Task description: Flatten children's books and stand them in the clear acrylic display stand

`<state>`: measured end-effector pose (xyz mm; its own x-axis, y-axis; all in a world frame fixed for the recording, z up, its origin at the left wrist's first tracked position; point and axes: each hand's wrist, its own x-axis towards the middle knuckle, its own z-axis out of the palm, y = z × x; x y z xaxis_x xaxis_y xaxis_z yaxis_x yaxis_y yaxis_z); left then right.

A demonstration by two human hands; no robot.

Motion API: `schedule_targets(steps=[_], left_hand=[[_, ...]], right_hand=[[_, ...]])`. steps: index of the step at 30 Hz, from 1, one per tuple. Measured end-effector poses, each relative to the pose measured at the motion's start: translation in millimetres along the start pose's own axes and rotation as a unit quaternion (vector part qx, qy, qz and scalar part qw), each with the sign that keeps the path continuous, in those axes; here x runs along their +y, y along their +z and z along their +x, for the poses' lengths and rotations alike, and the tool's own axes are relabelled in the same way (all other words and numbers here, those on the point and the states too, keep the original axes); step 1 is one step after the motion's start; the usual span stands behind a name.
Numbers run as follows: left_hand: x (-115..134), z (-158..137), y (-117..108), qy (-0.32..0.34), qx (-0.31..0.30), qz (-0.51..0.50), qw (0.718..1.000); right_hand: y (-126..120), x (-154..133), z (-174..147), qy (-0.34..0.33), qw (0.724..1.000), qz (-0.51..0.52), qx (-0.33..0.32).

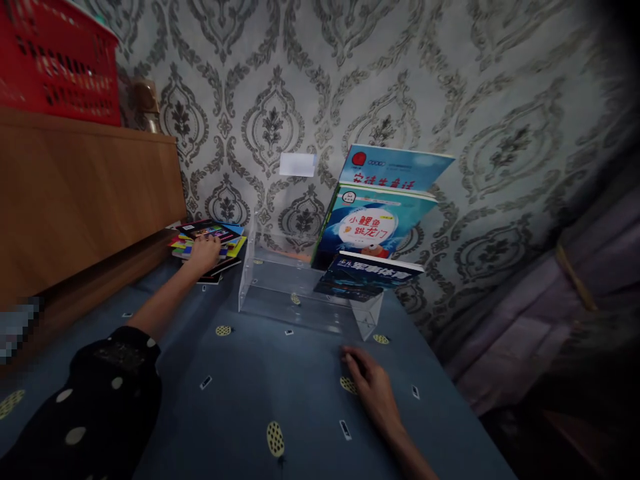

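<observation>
My left hand point(205, 255) is at a loose pile of books point(233, 245) on the far left of the table. Its fingers are bent over a dark book with a colourful cover point(213, 230); the fingertips are partly hidden. My right hand point(370, 383) hovers over or rests on the tablecloth, holding nothing, thumb and fingers loosely apart. Between them stands a clear tiered book rack point(295, 310). On its right side lean a dark blue book point(367, 277), a teal picture book with a fish point(375, 223) and a blue book point(400, 167) behind.
A wooden cabinet point(90, 193) borders the table on the left, with a red plastic basket point(65, 67) on top. Patterned wallpaper with a small white label point(297, 165) rises behind the rack. A pale curtain point(525, 320) hangs on the right, past the edge of the blue tablecloth point(240, 393).
</observation>
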<state>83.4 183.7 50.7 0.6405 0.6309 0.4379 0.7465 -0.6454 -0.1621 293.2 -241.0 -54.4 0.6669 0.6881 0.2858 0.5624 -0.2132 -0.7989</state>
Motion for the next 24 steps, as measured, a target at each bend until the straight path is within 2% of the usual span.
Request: schedule_targets(steps=[6, 10, 16, 19, 21, 24], left_hand=[[-19.4, -45.9, -7.4, 0.029, 0.015, -0.012, 0.999], [-32.8, -87.0, -4.8, 0.058, 0.027, -0.030, 0.998], [-46.9, -189.9, 2.5, 0.097, 0.000, -0.089, 0.991], [-51.9, -236.6, 0.7, 0.113, -0.064, -0.140, 0.982], [-54.5, -247.4, -4.7, 0.112, -0.109, -0.173, 0.972], [-57.7, -227.0, -9.4, 0.111, -0.119, -0.227, 0.960]], right_hand=[[0.3, 0.5, 0.0, -0.019, 1.000, -0.014, 0.001], [0.1, -0.2, -0.6, -0.025, 1.000, -0.015, -0.005], [0.9, 1.4, 0.1, -0.022, 1.000, -0.021, -0.006], [1.1, 3.2, 0.5, -0.020, 0.999, -0.023, -0.013], [1.4, 4.4, 0.4, -0.018, 0.999, -0.026, -0.012], [2.4, 5.7, -0.2, -0.010, 0.999, -0.030, -0.011]])
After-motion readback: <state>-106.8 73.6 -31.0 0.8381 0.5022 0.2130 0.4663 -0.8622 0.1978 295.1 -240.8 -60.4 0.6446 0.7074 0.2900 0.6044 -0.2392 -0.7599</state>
